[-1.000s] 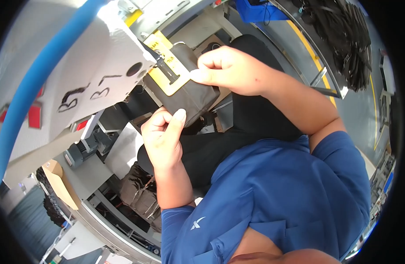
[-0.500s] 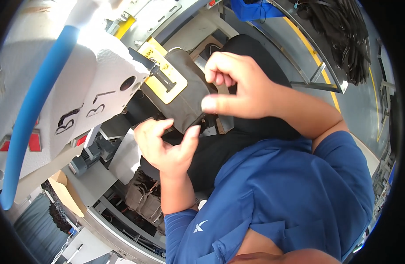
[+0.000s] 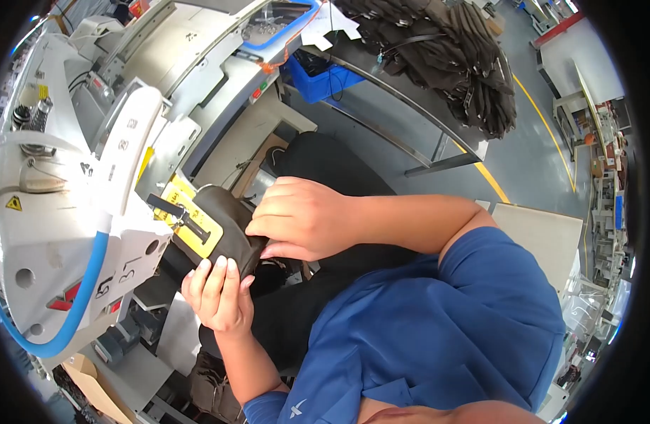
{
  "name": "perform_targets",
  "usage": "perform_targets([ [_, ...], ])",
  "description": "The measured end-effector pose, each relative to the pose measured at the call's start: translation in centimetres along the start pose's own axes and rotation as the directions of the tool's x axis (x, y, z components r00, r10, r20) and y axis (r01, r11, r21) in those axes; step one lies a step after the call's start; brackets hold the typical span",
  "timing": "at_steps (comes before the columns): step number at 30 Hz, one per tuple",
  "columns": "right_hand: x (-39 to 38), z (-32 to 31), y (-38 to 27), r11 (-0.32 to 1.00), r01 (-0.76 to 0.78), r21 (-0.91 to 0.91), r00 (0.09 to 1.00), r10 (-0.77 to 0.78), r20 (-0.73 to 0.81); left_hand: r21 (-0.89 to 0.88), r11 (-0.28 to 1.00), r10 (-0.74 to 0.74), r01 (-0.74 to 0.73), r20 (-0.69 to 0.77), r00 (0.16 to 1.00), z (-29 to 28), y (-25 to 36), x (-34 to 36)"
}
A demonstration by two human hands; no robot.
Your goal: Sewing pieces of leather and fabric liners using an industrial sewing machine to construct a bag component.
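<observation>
Workshop machinery fills the left side, where a white machine head (image 3: pixel 49 244) stands beyond the left hand's fingers, a blue hose (image 3: pixel 90 290) curving down across its front. Lower, toward the person from that machine head, a tan cardboard sheet (image 3: pixel 91 381) leans, well apart from the same fingers. Just ahead of them lies a yellow plate (image 3: pixel 210 240), a black metal bar (image 3: pixel 166 205) reaching over it.

Brown bundled fabric (image 3: pixel 215 390) sits below the left hand (image 3: pixel 220 300), whose fingers are held side by side, tips up at the near edge of a dark fabric piece (image 3: pixel 231 212)—whether they grip it or merely touch, I cannot tell. That fabric piece lies under the yellow plate and extends between the two hands.

On its right edge, the right hand (image 3: pixel 300 219) has its fingers curled and pinching the fabric against the thumb.

Farther off, beyond the right fingers, hangs a blue bin (image 3: pixel 318 86); past it, a metal-framed bench (image 3: pixel 470 146) carries a heap of dark fabric pieces (image 3: pixel 445 60)—well apart from either hand. Rightmost, grey floor (image 3: pixel 526 152) shows, marked with yellow lines (image 3: pixel 496 185).
</observation>
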State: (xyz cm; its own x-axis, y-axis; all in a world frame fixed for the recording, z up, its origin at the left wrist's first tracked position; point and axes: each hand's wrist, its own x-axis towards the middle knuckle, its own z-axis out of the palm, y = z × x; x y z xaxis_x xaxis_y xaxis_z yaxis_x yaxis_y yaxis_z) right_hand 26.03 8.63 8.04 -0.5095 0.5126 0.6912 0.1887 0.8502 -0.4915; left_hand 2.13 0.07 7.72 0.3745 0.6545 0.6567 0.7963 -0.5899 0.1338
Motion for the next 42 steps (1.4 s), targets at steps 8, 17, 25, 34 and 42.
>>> perform_targets([
  [8, -0.6, 0.5, 1.0, 0.978, 0.122, -0.167, 0.980, -0.093, 0.176, -0.056, 0.996, -0.068, 0.067, -0.023, 0.997, 0.3, 0.5, 0.4],
  [17, 0.5, -0.9, 0.7, 0.977, 0.142, -0.160, 0.972, -0.107, 0.207, -0.135, 0.986, -0.105, 0.101, -0.023, 0.994, 0.2, 1.4, 0.8],
  [25, 1.5, -0.6, 1.0, 0.968, 0.227, -0.103, 0.967, -0.212, 0.141, -0.134, 0.984, -0.123, 0.121, -0.009, 0.992, -0.3, 1.6, 1.5],
  [34, 2.3, -1.3, 0.5, 0.963, 0.246, -0.111, 0.953, -0.220, 0.208, -0.138, 0.977, -0.165, 0.162, -0.012, 0.986, -0.3, 1.5, 2.0],
  [42, 2.7, -1.7, -0.1, 0.948, 0.258, -0.186, 0.957, -0.224, 0.187, -0.065, 0.990, -0.130, 0.129, -0.021, 0.991, 0.5, 1.6, 2.3],
])
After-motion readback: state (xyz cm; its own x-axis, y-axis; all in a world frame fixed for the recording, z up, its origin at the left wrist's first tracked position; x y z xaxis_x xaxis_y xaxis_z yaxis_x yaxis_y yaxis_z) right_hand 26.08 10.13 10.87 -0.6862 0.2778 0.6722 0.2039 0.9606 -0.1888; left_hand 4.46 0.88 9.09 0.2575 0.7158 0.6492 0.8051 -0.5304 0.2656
